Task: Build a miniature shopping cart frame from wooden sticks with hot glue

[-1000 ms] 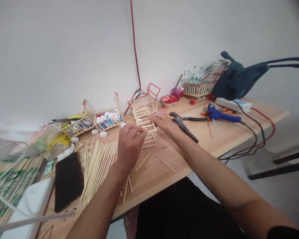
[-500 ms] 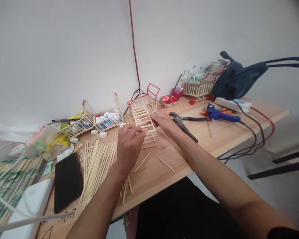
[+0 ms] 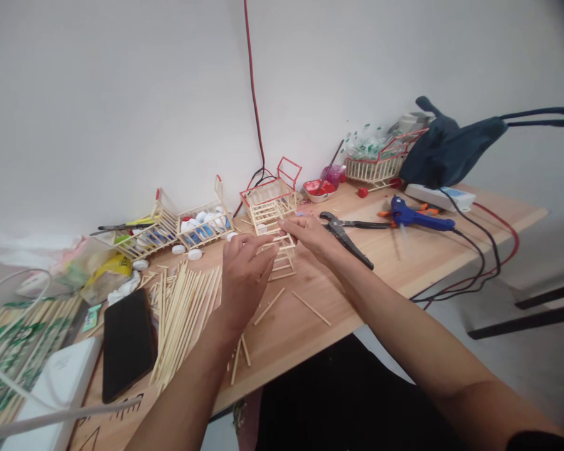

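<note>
A small open frame of pale wooden sticks (image 3: 282, 270) stands on the table before me, with rungs across it. At its left side is my left hand (image 3: 247, 269), thumb and fingers closed on its upper edge. My right hand (image 3: 308, 235) reaches over the frame from the right, fingertips pinched together at an upper rung. Whether a separate short stick lies between my fingertips is too small to tell. Behind the frame sits a stick cart with red-painted rims (image 3: 267, 188). Two loose sticks (image 3: 310, 307) lie in front of the frame.
Left are a pile of sticks (image 3: 183, 319), a black phone (image 3: 128, 344) and stick carts holding bottle caps (image 3: 204, 227). Right lie pliers (image 3: 345, 235), a blue glue gun (image 3: 418, 216) with its cord, and a red paint dish (image 3: 318, 189). Farther back stands another cart (image 3: 373, 170).
My right hand has shifted slightly left and inward, from the frame's right side to over its upper rungs. My left fingers have moved slightly; the frame stays about in place.
</note>
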